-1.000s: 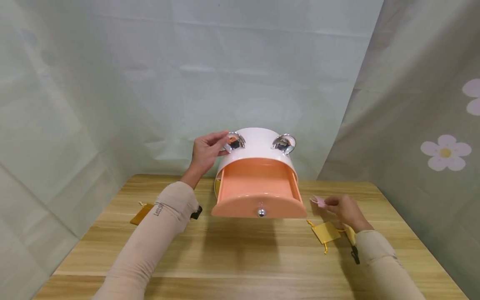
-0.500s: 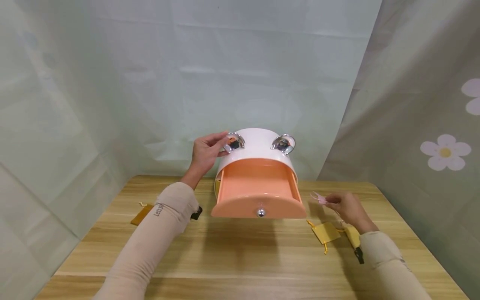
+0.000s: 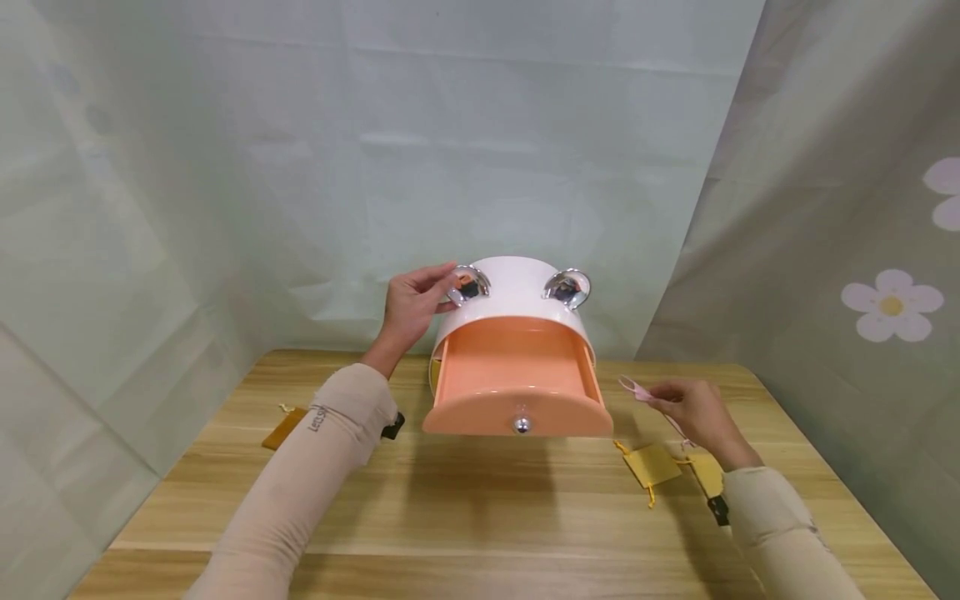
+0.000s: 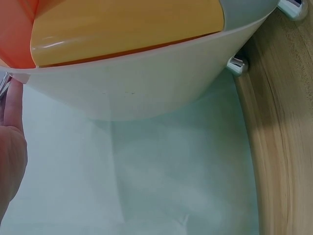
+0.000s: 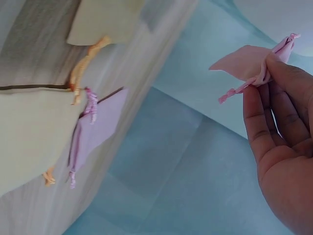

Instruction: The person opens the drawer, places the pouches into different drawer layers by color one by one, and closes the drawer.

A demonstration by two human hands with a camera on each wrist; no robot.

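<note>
1. I judge this the loading step: my left hand [image 3: 411,305] steadies the white box [image 3: 517,302], fingers pressed on its top.
2. Right hand [image 3: 693,411] pinches the pink pouch [image 3: 636,389] just right of the open orange drawer [image 3: 516,373]; next it must swing over the drawer.

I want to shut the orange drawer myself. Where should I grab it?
Take the little silver knob in the middle of the drawer front, coming straight from the front. It sticks out towards you, and the drawer is pulled open, so pushing there should slide it evenly.
</note>
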